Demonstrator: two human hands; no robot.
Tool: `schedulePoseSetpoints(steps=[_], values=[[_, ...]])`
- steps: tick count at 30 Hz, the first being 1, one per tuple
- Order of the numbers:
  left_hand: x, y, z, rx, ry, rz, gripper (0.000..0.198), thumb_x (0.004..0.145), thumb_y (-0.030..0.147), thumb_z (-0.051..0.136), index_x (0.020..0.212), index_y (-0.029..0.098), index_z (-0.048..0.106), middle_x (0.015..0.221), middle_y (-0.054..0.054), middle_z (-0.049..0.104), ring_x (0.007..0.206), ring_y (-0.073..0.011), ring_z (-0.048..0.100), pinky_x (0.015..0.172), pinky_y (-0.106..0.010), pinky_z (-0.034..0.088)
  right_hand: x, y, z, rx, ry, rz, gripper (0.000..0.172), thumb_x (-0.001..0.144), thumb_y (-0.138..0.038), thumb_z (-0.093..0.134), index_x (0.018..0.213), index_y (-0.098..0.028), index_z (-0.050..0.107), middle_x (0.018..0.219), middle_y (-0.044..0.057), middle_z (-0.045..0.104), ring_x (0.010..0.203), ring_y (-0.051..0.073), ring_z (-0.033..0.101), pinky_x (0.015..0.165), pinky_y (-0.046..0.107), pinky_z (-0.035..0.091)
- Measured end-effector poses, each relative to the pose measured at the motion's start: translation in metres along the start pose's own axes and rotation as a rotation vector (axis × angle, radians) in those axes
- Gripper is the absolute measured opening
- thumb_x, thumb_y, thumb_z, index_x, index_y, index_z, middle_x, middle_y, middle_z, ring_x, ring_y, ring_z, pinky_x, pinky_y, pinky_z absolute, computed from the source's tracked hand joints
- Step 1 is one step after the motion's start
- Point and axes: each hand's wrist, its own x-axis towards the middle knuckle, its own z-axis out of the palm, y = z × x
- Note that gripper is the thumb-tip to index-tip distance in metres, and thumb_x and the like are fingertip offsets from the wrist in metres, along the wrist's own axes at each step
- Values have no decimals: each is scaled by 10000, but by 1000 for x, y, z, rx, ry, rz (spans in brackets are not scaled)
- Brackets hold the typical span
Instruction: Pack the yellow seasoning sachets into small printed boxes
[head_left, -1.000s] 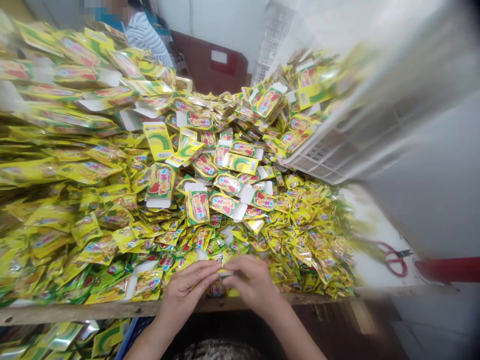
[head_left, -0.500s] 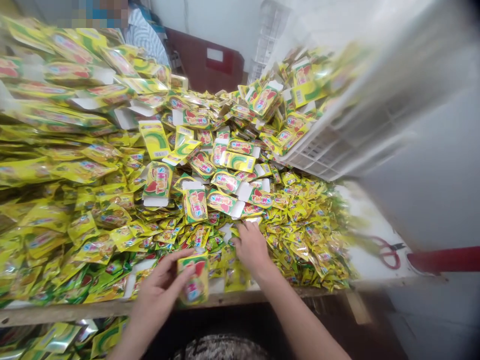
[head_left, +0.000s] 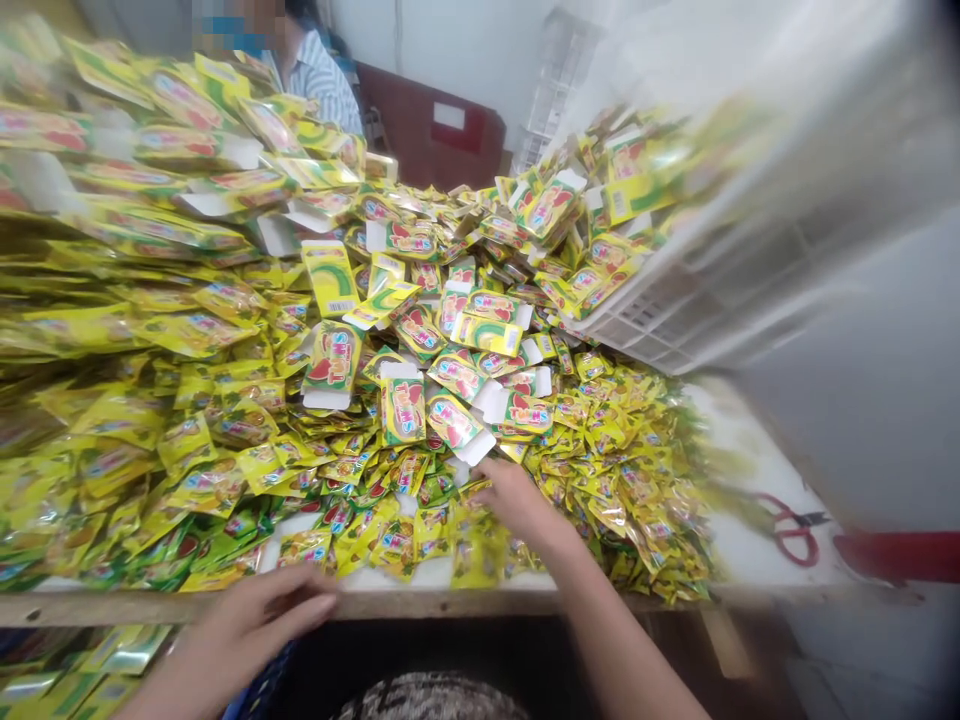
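Note:
My right hand [head_left: 521, 505] reaches over the pile, fingers bent and fingertips at the white end flap of a small printed candy box [head_left: 454, 420]. Under its wrist and fingers lie yellow candy sachets [head_left: 600, 470]. My left hand [head_left: 281, 605] hangs over the table's front edge, empty, its thumb apart from the fingers. Just below it shows the rim of a blue basket [head_left: 262, 675], mostly hidden by the forearm. More yellow-green boxes [head_left: 332, 362] with open white flaps lie on the sachets ahead.
A white plastic crate [head_left: 652, 320] tips boxes out at the right. Red-handled scissors [head_left: 796, 530] lie on the white tabletop beside a red bar [head_left: 900, 555]. Heaped packs rise on the left. A person in a striped shirt [head_left: 326, 85] is behind them. More packs sit below the table.
The box in my left hand is gone from it, and that hand has moved down and left to the table edge. The box by my right fingertips has turned and slid slightly nearer.

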Motion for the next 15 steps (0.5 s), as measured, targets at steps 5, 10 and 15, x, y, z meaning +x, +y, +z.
schedulePoseSetpoints(steps=[5,10,15], values=[[85,41,100,75,8,225,264,792,276,635,1022,202,742,905,-82,712,689,-210,637,664,-303,510,-4,3,14,-88,88,69,265,740,-54,676,962,-191,629,985,71,577,767,184,581,670,271,423],[112,40,143,84,22,295,179,671,93,644,784,196,738,778,-35,674,768,-214,613,726,-305,467,-31,12,21,136,264,-19,172,766,-82,646,873,-206,592,932,23,564,856,186,563,755,280,441],[93,32,131,73,-28,283,210,739,138,596,869,204,747,735,-19,705,665,-192,618,635,-281,482,-50,7,26,415,246,-30,231,800,-192,699,1023,-224,651,937,24,680,883,202,620,796,288,451]])
